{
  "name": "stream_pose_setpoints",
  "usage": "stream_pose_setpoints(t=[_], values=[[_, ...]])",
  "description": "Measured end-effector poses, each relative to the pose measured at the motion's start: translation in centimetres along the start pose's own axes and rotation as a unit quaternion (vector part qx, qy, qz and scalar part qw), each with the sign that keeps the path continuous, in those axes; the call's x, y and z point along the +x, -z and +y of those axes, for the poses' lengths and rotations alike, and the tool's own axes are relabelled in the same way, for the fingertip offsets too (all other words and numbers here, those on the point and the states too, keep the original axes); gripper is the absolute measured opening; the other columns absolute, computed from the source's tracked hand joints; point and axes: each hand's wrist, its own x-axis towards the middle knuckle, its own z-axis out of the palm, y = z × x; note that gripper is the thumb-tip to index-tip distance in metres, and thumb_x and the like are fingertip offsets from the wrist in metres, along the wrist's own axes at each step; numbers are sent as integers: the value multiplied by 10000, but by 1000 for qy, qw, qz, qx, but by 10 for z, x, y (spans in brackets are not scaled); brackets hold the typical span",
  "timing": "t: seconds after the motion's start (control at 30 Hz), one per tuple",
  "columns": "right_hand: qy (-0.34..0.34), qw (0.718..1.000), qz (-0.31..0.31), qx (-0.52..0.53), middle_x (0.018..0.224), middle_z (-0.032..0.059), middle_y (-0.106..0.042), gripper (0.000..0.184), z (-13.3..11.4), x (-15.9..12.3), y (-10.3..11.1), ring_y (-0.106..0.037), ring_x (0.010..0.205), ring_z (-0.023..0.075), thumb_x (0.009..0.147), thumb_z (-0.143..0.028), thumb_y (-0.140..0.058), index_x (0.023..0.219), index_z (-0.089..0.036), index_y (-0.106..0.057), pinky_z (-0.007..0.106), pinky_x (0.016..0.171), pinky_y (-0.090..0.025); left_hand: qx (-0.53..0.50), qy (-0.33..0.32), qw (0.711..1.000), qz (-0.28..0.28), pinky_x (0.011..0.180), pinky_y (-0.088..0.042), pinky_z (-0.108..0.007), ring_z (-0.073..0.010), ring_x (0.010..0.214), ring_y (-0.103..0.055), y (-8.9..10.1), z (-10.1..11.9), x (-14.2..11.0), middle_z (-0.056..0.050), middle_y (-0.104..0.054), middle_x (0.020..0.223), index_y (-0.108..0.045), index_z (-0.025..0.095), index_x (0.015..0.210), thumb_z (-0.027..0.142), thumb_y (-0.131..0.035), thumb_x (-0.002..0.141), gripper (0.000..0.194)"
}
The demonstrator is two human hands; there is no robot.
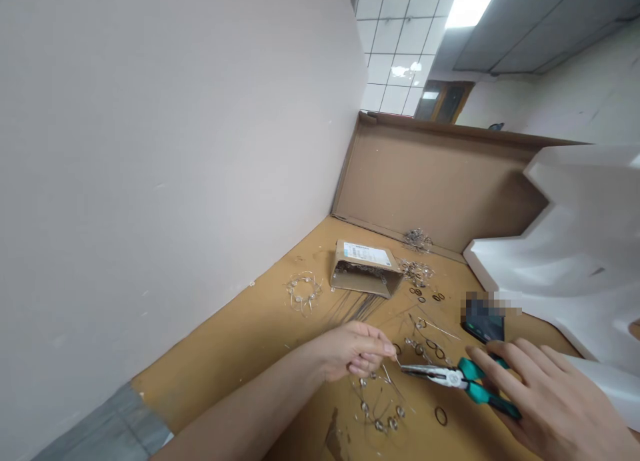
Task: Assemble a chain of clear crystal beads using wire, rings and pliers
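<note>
My left hand (pixel 357 351) pinches a thin wire (pixel 397 359) between thumb and fingertips. In my right hand (pixel 555 394) is a pair of needle-nose pliers (pixel 450 376) with green and black handles; their tips meet the wire just beside my left fingers. Below my left hand lies a loop of wire with clear beads (pixel 379 422). More wire, beads and dark rings (pixel 434 347) lie just beyond the pliers, and a single dark ring (pixel 441 416) rests under them.
An open cardboard box (pixel 367 269) holds small shiny pieces, with straight wires in front. A beaded wire ring (pixel 304 291) lies to its left, tangled bundles (pixel 417 272) to its right. A dark device (pixel 483 321) sits near white foam (pixel 590 234). A cardboard panel (pixel 430 174) stands behind.
</note>
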Motion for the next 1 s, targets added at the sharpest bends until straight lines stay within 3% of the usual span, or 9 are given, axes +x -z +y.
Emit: stream_pose_setpoints(t=[0.33, 0.53, 0.8, 1.0], values=[[-15, 999, 26, 30, 792, 79, -591, 413, -7, 9, 13, -552, 716, 265, 700, -48, -401, 1039, -217, -566, 367, 596, -369, -6, 7, 1000, -5, 379, -53, -190, -13, 364, -175, 1, -1, 1, 105, -292, 427, -567, 122, 680, 222, -710, 634, 180], [20, 999, -10, -23, 804, 96, -600, 481, -4, 6, 12, -553, 713, 279, 649, -53, -421, 1089, -207, -542, 370, 586, -372, -11, 7, 1000, -12, 380, -57, -186, -13, 367, -175, 2, -2, 2, 105, -286, 424, -562, 122, 668, 225, -715, 632, 188], [16, 1000, 9, 4, 828, 77, -623, 483, 3, 2, 7, -568, 708, 253, 653, -54, -441, 1066, -258, -586, 369, 618, -412, -12, 13, 1000, -21, 381, -49, -199, -15, 358, -179, 4, -3, 2, 103, -291, 425, -568, 123, 674, 237, -716, 634, 191], [-23, 999, 10, 31, 857, 82, -628, 427, -7, 4, 10, -584, 771, 258, 685, -48, -411, 1038, -228, -573, 373, 648, -416, 11, 13, 1000, -1, 383, -54, -207, -21, 357, -170, 2, -4, 1, 108, -294, 412, -557, 134, 664, 253, -724, 608, 213]])
